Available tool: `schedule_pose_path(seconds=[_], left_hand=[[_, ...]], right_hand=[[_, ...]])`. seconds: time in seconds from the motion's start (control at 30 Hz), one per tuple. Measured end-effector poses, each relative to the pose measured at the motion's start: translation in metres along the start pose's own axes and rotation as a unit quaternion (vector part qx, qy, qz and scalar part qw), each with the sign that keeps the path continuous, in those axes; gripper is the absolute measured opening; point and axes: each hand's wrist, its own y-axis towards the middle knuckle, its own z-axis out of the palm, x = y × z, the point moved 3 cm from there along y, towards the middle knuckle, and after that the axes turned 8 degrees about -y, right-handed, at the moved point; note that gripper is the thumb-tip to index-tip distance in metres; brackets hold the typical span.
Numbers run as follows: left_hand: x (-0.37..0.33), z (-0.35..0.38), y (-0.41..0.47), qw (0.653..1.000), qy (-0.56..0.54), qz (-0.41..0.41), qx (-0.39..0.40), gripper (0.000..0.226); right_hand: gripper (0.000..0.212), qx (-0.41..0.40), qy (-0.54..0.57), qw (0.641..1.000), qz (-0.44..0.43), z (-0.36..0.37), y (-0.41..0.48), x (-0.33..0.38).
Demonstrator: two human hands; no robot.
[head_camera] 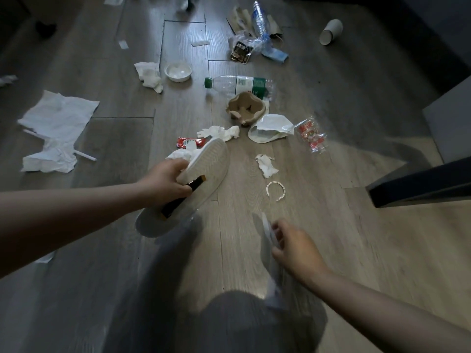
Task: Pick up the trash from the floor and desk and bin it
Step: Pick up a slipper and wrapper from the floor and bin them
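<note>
On the floor [331, 225] just ahead of the right hand [293, 247], whose grip pinches a blurred white scrap [266, 225], lie a white ring [275, 183] and a crumpled tissue [266, 165], both nearer to it than to the left hand [165, 180], which clasps a white tray [211, 159].

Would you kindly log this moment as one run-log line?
phase: gathering trash | left hand: grips white tray, tissue, dark wrapper | right hand: pinches white scrap | floor: green-capped bottle, paper cup
</note>
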Motion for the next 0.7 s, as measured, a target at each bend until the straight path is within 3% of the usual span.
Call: schedule_pose_path(seconds=[0.23, 0.37, 0.5, 0.6, 0.7], left_hand=[[0.004, -0.009, -0.002, 0.999, -0.017, 0.002, -0.045, 0.028], [0.008, -0.01, -0.003, 0.998, -0.025, -0.004, -0.054, 0.03], [0.011, -0.008, 0.002, 0.997, -0.052, -0.015, -0.063, 0.035], [0.012, -0.007, 0.009, 0.996, -0.062, -0.011, -0.069, 0.036], [0.009, -0.005, 0.014, 0.994, -0.072, -0.005, -0.076, 0.045]], right_hand=[[0.027, -0.067, -0.058, 0.994, -0.057, -0.045, 0.091, 0.001], [0.056, -0.081, -0.075, 0.993, -0.043, -0.048, 0.119, -0.008], [0.082, -0.105, -0.111, 0.988, 0.024, -0.061, 0.139, -0.029], [0.09, -0.141, -0.117, 0.982, 0.051, -0.084, 0.16, -0.041], [0.098, -0.13, -0.142, 0.981, 0.012, -0.099, 0.187, -0.036]])
